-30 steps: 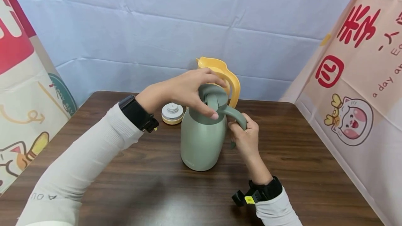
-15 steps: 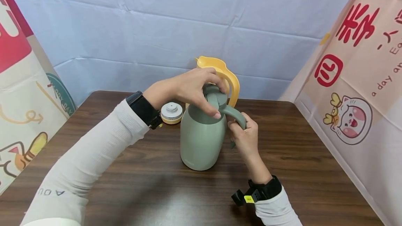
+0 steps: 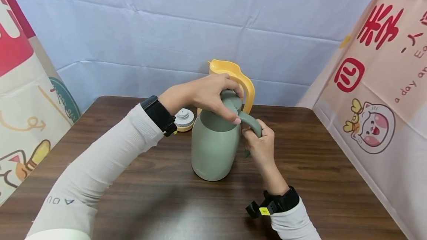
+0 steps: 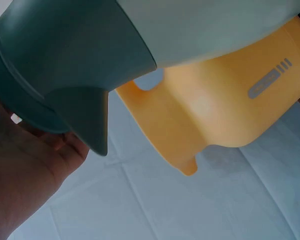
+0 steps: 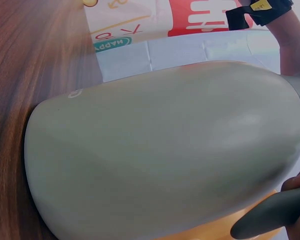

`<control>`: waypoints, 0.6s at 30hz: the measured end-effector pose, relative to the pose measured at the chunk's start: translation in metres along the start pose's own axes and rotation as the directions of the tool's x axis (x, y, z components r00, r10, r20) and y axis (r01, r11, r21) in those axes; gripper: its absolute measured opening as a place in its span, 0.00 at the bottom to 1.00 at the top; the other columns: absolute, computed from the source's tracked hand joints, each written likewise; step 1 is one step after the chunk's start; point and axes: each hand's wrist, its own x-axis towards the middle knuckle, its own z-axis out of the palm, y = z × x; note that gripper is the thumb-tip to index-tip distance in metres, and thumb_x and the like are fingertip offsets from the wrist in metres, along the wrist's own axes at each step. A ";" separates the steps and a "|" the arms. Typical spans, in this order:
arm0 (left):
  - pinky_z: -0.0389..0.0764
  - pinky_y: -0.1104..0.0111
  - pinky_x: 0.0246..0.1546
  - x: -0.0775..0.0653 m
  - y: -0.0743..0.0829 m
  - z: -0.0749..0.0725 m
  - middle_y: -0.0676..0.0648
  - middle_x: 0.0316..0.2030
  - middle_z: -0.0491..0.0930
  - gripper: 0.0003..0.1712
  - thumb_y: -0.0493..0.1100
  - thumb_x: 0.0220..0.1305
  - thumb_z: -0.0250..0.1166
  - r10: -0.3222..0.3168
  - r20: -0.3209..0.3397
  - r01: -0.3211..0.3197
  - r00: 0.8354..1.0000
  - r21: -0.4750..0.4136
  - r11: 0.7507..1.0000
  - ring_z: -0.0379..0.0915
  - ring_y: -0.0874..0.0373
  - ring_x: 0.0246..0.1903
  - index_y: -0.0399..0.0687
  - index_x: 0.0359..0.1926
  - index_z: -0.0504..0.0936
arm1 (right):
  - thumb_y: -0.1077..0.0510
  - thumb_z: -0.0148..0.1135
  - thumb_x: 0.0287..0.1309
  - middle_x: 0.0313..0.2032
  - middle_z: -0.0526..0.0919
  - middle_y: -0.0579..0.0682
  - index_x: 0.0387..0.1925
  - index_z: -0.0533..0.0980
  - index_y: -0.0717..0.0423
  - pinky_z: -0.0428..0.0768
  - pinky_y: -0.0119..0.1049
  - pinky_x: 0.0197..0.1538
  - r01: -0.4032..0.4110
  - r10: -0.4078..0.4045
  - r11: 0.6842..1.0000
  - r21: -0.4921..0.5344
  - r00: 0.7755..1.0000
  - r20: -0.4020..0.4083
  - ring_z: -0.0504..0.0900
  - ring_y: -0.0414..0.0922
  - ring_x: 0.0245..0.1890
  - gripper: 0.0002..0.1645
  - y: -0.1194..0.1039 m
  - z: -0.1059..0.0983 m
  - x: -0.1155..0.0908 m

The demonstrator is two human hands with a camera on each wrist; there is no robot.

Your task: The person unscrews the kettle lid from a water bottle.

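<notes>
A pale green vacuum jug (image 3: 213,155) stands upright on the table in the head view. Over its top sits a darker green lid (image 3: 228,95), gripped by my left hand (image 3: 213,93) with the thumb in front and the fingers behind. My right hand (image 3: 261,143) is wrapped round the jug's handle (image 3: 251,122). From the left wrist, the jug's spout (image 4: 87,117) and the fingers of my left hand (image 4: 32,162) under the lid's rim are visible. The right wrist view is mostly filled by the jug's body (image 5: 165,155), its base on the wood.
Directly behind the green jug stands a yellow jug (image 3: 233,70) with an uncovered top, partly hidden. A white and yellow stopper lid (image 3: 184,120) lies at its left, close to my left wrist strap. The wooden table (image 3: 320,166) meets a pale cloth backdrop (image 3: 166,40).
My left hand has shifted rightward over the jug's top, and the lid has turned with it, its raised tab swinging toward the handle. My right hand and the jug's body have stayed in place.
</notes>
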 end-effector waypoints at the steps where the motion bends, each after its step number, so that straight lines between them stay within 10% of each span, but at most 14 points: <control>1: 0.71 0.66 0.35 0.000 0.000 0.001 0.54 0.41 0.70 0.30 0.67 0.39 0.69 0.000 -0.008 0.000 1.000 0.004 1.000 0.62 0.62 0.41 0.62 0.44 0.79 | 0.74 0.51 0.54 0.08 0.54 0.46 0.17 0.60 0.62 0.59 0.33 0.12 0.001 -0.001 1.000 -0.003 1.000 -0.002 0.53 0.39 0.06 0.15 0.000 0.000 0.000; 18: 0.70 0.67 0.37 0.004 0.001 0.002 0.57 0.40 0.73 0.27 0.69 0.40 0.67 -0.028 -0.063 0.028 0.998 0.008 1.000 0.64 0.64 0.42 0.63 0.40 0.79 | 0.74 0.50 0.53 0.07 0.56 0.45 0.18 0.63 0.63 0.58 0.32 0.13 0.012 -0.012 1.000 0.023 1.000 0.008 0.55 0.38 0.06 0.12 0.002 0.000 0.000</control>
